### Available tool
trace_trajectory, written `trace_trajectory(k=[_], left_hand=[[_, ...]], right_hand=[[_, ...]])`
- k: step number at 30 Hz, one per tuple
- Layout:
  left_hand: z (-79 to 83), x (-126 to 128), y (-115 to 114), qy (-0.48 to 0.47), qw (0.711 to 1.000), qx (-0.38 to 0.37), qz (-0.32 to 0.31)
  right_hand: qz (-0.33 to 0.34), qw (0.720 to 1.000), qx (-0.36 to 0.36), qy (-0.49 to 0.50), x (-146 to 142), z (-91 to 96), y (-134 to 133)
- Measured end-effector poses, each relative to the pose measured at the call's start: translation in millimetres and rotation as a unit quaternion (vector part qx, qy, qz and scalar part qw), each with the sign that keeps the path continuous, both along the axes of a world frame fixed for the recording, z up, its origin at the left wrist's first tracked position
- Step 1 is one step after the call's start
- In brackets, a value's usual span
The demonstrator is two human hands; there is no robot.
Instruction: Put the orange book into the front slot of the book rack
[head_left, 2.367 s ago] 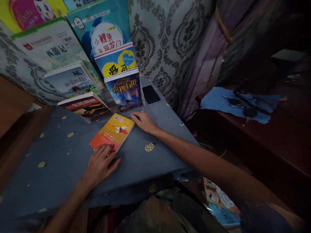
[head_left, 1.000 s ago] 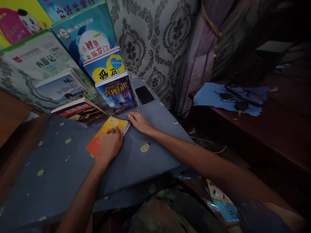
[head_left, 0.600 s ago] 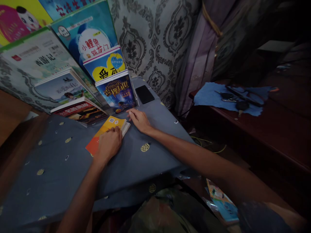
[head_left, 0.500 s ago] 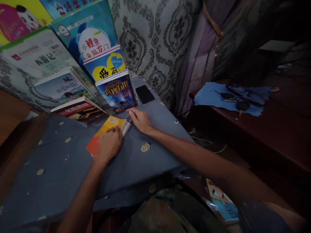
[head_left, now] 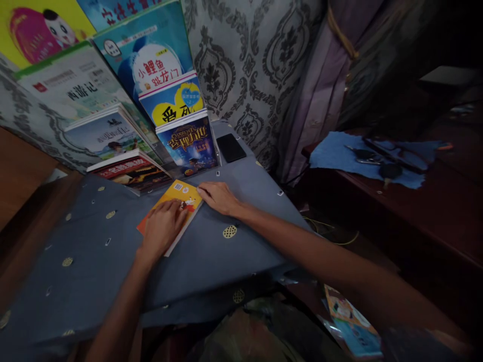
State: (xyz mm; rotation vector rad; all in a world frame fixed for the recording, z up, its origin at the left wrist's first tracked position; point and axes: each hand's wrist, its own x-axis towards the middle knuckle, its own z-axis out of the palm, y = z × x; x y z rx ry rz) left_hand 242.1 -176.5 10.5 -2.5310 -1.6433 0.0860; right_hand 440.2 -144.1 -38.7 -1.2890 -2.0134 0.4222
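The orange book (head_left: 185, 200) is lying on the worktop (head_left: 206, 256), near the upright books (head_left: 188, 143). The left hand (head_left: 161, 225) is resting across its cover, fingers released; the right hand (head_left: 221, 197) is touching its far corner, grip indeterminable.

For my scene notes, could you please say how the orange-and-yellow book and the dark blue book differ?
The orange-and-yellow book lies flat on the table, while the dark blue book stands propped up. The left hand rests on the orange-and-yellow book; the dark blue book is untouched. Both carry printed pictures.
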Motion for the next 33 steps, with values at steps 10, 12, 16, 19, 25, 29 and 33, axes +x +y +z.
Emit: trace_trajectory(k=[10,12,16,19,25,29,33], left_hand=[[-12.1,-17.9,-4.0,0.017,0.998,0.026,0.062],[-12.5,-13.2,-4.4,0.025,0.997,0.031,0.066],[-14.0,-7.3,-5.7,0.035,0.996,0.041,0.076],[-12.5,-1.6,-8.9,0.047,0.994,0.040,0.093],[-6.6,15.0,-11.6,0.050,0.989,0.037,0.131],[-1.6,26.6,-11.7,0.041,0.991,0.029,0.122],[4.4,25.4,-14.2,0.032,0.992,0.009,0.118]], right_hand=[[-0.012,0.999,-0.015,-0.030,-3.6,-1.6,7.0],[-0.019,0.999,-0.016,-0.037,-5.2,-2.4,9.4],[-0.023,0.999,-0.017,-0.044,-7.3,-4.1,10.9],[-0.019,0.999,-0.017,-0.041,-7.4,-5.1,11.0],[-0.008,0.999,-0.020,-0.041,-11.7,-5.9,19.8],[0.026,0.999,-0.010,-0.020,-22.8,-7.2,32.6],[0.027,1.000,-0.011,0.000,-29.2,-11.9,40.1]])
